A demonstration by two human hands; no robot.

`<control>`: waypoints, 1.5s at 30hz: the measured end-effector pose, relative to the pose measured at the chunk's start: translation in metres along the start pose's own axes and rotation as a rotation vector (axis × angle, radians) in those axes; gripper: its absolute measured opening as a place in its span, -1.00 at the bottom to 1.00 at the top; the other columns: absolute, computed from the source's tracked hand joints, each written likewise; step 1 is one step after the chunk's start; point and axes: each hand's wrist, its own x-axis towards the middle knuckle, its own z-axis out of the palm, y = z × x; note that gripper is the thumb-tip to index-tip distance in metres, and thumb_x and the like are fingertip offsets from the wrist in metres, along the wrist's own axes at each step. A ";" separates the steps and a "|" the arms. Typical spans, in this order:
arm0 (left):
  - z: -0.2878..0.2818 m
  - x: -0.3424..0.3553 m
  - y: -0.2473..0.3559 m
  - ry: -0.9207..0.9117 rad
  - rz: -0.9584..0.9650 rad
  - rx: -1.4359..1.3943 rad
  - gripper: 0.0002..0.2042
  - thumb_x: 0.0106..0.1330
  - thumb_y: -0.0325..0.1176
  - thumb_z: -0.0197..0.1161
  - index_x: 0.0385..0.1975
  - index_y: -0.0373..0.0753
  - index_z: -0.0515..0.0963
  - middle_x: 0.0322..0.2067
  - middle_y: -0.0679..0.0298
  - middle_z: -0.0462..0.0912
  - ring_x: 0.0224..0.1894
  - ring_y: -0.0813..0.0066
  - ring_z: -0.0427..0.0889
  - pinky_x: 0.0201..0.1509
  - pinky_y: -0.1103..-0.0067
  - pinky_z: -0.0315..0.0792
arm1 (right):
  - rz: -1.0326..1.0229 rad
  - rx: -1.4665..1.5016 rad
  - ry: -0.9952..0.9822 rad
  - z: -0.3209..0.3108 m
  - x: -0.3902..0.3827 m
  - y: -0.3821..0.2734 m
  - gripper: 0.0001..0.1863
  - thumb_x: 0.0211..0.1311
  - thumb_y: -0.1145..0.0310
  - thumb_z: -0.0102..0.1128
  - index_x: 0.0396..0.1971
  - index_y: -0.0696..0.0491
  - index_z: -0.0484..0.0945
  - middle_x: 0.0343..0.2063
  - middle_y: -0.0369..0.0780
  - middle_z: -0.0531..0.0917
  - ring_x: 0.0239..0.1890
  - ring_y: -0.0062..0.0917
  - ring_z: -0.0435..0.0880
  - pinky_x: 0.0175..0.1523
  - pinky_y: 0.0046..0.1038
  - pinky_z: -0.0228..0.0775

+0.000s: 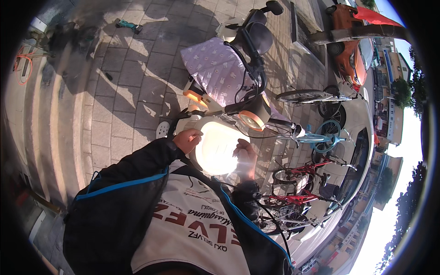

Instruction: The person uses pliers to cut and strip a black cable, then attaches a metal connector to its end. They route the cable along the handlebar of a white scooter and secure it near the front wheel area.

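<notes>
A cream-white, rounded plastic piece (219,134), like a shallow tub or cover panel, stands close in front of my chest, its lower part washed out by glare. My left hand (187,140) is closed at its left edge, fingers curled over the rim. At the opposite edge my right hand (245,156) is closed too, its fingers bent against the side and partly lost in the bright light. Just beyond the piece is an electric scooter with a round headlamp (252,120) in an orange ring. A lilac quilted cover (215,64) with rabbit prints hangs over the scooter.
Stone steps (55,119) run along the left of the paved ground (123,96). A teal power tool (129,25) lies on the paving. Several parked bicycles, including a light blue one (316,137) and a red one (300,172), line the right. Behind them are a white car and an orange car (350,57).
</notes>
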 end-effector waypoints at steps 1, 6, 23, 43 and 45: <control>0.006 0.003 0.012 -0.031 -0.029 -0.053 -0.71 0.55 -0.33 0.18 0.10 -0.40 0.57 -0.14 0.15 0.72 -0.16 0.49 0.70 -0.02 0.54 0.62 | 0.059 0.007 -0.063 0.018 -0.008 0.004 -0.65 0.40 0.57 -0.07 0.10 0.27 0.56 -0.33 -0.20 0.65 -0.35 -0.58 0.62 -0.18 -0.50 0.53; 0.037 0.007 0.054 -0.201 -0.451 -0.608 -0.71 0.58 -0.15 0.16 0.01 -0.25 0.58 -0.19 0.27 0.70 -0.27 0.45 0.69 -0.12 0.46 0.63 | -0.202 -0.412 -0.120 0.085 -0.033 -0.008 -0.65 0.44 0.54 0.03 0.17 0.22 0.54 -0.18 -0.10 0.72 -0.23 -0.45 0.78 -0.14 -0.42 0.67; 0.060 -0.007 -0.004 -0.045 -0.675 -0.847 -0.68 0.59 0.00 0.10 -0.02 -0.12 0.60 -0.08 0.25 0.73 -0.04 0.12 0.74 0.09 0.23 0.59 | 0.175 -0.170 -0.226 0.027 -0.064 0.005 -0.66 0.53 0.31 0.09 0.04 0.26 0.63 -0.38 -0.21 0.67 -0.48 -0.60 0.62 -0.38 -0.52 0.47; 0.186 -0.138 -0.064 0.501 -0.449 -0.795 -0.77 0.60 -0.09 0.10 -0.07 -0.11 0.52 -0.23 0.30 0.72 -0.32 0.32 0.72 -0.21 0.36 0.67 | 0.455 0.396 -0.149 -0.196 -0.125 0.175 -0.71 0.48 0.19 0.19 -0.27 0.16 0.59 -0.62 -0.39 0.37 -0.67 -0.64 0.34 -0.56 -0.48 0.22; 0.193 -0.132 -0.072 0.489 -0.452 -0.799 -0.75 0.60 -0.08 0.10 -0.06 -0.12 0.52 -0.24 0.29 0.72 -0.33 0.33 0.71 -0.21 0.36 0.68 | 0.461 0.382 -0.085 -0.212 -0.127 0.186 -0.71 0.47 0.20 0.20 -0.27 0.15 0.59 -0.62 -0.38 0.39 -0.67 -0.63 0.36 -0.56 -0.48 0.26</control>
